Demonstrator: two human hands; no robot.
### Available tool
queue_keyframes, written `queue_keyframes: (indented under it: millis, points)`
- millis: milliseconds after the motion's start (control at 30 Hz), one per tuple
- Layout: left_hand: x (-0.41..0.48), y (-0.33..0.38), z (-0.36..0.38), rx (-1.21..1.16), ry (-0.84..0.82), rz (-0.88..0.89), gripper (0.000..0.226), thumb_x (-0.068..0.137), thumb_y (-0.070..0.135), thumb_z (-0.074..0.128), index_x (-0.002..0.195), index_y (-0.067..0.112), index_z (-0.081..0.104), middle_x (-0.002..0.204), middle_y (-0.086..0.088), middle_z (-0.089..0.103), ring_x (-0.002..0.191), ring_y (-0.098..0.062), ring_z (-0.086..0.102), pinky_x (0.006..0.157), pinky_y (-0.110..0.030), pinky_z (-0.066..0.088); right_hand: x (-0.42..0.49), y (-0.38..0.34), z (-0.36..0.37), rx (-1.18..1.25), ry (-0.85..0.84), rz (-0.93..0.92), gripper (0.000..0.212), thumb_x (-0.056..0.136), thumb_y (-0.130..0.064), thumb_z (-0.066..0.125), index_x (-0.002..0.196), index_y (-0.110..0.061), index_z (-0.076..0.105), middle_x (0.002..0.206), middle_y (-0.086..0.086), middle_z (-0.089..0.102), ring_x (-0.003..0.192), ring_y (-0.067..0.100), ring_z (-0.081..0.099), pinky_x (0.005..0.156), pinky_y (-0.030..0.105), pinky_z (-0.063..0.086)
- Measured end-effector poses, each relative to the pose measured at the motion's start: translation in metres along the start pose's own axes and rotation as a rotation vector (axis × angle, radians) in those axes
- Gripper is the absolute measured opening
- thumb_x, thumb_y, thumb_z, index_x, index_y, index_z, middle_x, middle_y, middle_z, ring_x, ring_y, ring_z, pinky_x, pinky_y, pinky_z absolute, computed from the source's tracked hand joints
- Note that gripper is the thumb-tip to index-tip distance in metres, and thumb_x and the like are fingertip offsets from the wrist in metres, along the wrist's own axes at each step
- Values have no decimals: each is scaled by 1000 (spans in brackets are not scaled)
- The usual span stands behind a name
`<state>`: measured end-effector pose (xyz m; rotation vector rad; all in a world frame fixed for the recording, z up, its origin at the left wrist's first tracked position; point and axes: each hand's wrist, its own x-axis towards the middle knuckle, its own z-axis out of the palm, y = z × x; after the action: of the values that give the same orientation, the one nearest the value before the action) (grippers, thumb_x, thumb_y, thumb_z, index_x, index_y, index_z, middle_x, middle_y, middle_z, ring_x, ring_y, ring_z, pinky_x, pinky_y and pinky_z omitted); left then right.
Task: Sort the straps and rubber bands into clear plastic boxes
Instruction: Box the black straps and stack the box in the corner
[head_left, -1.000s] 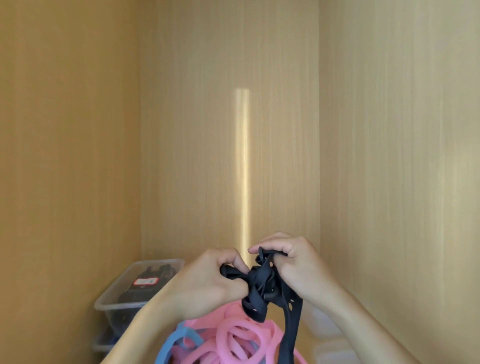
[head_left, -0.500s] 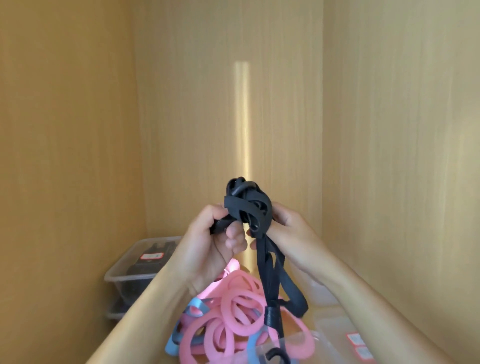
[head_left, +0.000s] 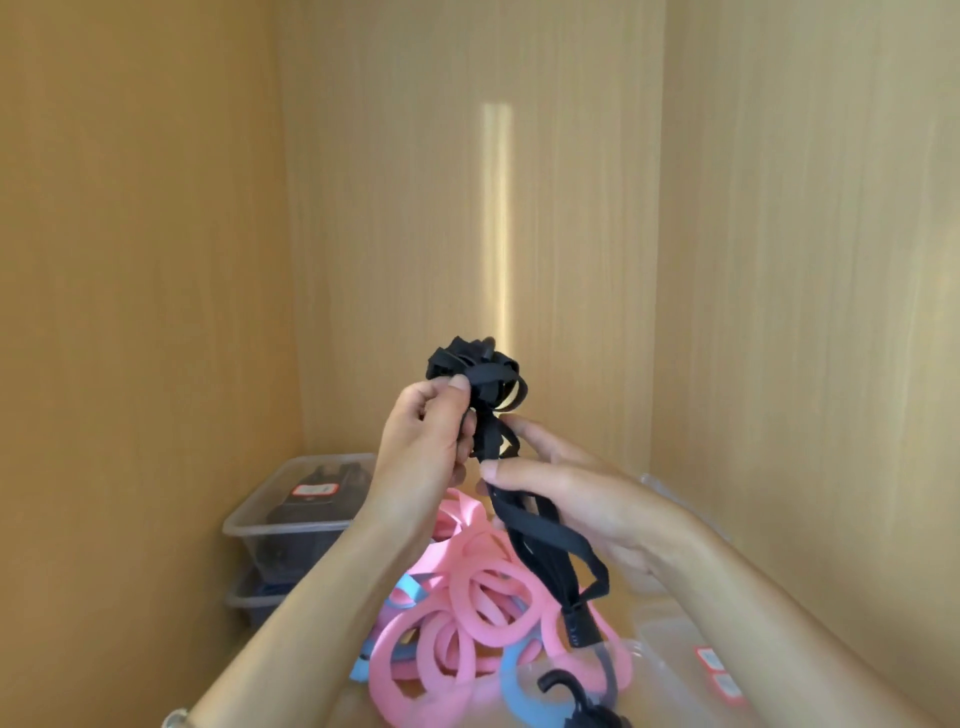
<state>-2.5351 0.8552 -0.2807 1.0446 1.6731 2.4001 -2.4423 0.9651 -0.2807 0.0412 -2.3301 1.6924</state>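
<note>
Clear plastic box (head_left: 298, 499) on the far left, dark things inside and a red-and-white label showing, stacked on a second box (head_left: 249, 597). It looks like the straps' home, so that's the likely target.

Moving in, the left hand (head_left: 421, 447) is up in mid-air, its grip pinched tight on the black strap (head_left: 478, 374) just beneath a bunched coil of loops. That coil looks springy. If the pinch eases, I'd expect the loops to pop open and the winding to need redoing.

Just right and lower, the right hand (head_left: 571, 499) has thumb and forefinger clamped on the hanging lengths. Below it the tail dangles, with a buckle (head_left: 579, 629) at the end, right above the pink rubber bands (head_left: 488, 597) and the blue bands (head_left: 405, 592) heaped underneath.

That's the real danger: swing the bundle leftward now and the buckle could hook a pink ring and drag it into the wrong box.

A black hook (head_left: 561, 686) sits at the bottom edge, and I can't tell whether it belongs to this strap. If it does, it's another snag.

Far right, a labelled clear box (head_left: 675, 639) sits close to the pile and could be knocked.
</note>
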Motion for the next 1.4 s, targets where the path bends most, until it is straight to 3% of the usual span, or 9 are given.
queue_keyframes:
  millis: [167,367,500,600,733,867,1000,1267,1400]
  points:
    - [3,-8,0,145,108,65,11,94,34,56,99,28,48,75,3,59,58,-7,53,61,-31,43,1,0,5,-116,-15,67,59,90,-18,62,134,-45,33,91,2,67,72,17,63,79,36,53]
    - [2,-16,-6,392,164,184,17,94,34,54,94,31,38,71,2,59,60,-14,53,62,-35,46,1,-6,8,37,81,125,24,99,-35,44,119,-26,54,88,11,62,45,13,50,45,24,43]
    - [0,-22,-9,612,137,201,22,95,36,51,101,25,33,65,0,60,49,-18,54,46,-30,36,-3,-8,2,-93,-7,113,52,81,-73,45,114,-35,58,98,11,69,52,12,56,54,25,45]
    - [1,-26,-9,690,130,252,24,96,33,52,103,25,30,76,0,63,61,-23,58,52,-36,42,-3,-7,-2,-248,-43,165,74,74,-58,69,138,-33,43,103,2,70,65,5,65,69,21,49]
    - [2,-28,-14,723,128,234,23,96,32,51,104,23,32,75,0,62,63,-23,60,54,-36,43,4,-1,-3,-428,119,92,49,87,-22,62,133,-31,49,81,0,66,54,9,54,57,21,46]
    - [4,-32,-17,780,53,199,22,96,35,51,102,22,34,73,2,61,57,-22,57,51,-31,40,10,1,-14,-384,338,-27,21,89,-20,57,105,-32,63,98,-4,69,51,2,55,55,23,42]
    - [3,-32,-12,944,-64,181,20,95,39,47,99,23,36,76,-9,63,67,-35,59,62,-41,48,12,2,-20,-352,472,-140,11,85,-21,62,90,-31,64,79,-1,69,60,13,58,55,28,44]
    - [-3,-14,-5,1198,-270,173,17,90,39,47,95,23,41,69,5,57,70,-25,53,61,-34,38,8,-2,-21,-404,486,-330,12,85,-18,70,86,-28,63,66,-11,64,61,8,59,61,20,47]
    - [-7,-1,-6,1006,-465,95,8,87,31,49,86,24,46,61,10,58,59,-13,49,61,-33,39,7,-3,-21,-376,442,-370,8,86,-18,70,85,-25,65,71,-10,65,68,11,63,66,24,51]
